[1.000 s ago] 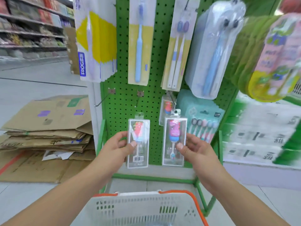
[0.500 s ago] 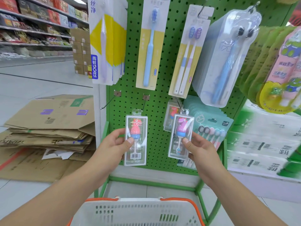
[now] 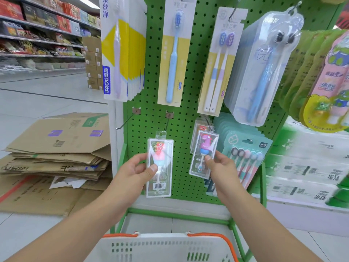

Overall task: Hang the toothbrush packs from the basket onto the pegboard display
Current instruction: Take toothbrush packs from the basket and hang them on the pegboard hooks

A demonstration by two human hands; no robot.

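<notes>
My left hand (image 3: 135,172) grips a clear pack with a red-and-pink child's toothbrush (image 3: 159,178), held upright in front of the green pegboard (image 3: 151,76); its hang tab sits just below a bare hook (image 3: 167,122). My right hand (image 3: 220,165) pinches a clear pack with a purple child's toothbrush (image 3: 203,148), tilted, its top at the hook where similar packs (image 3: 200,127) hang. The white basket with orange handles (image 3: 166,248) is at the bottom edge; its contents are hidden.
A second bare hook (image 3: 125,122) juts out left of the first. Larger toothbrush packs (image 3: 172,52) hang above, a pastel multi-pack (image 3: 243,159) to the right. Flattened cardboard boxes (image 3: 54,148) lie on the floor at left. The green stand frame (image 3: 179,216) runs below.
Both packs have risen toward the pegboard hooks. The purple pack in my right hand has moved up and right to the hook with similar packs. The view has tilted slightly upward.
</notes>
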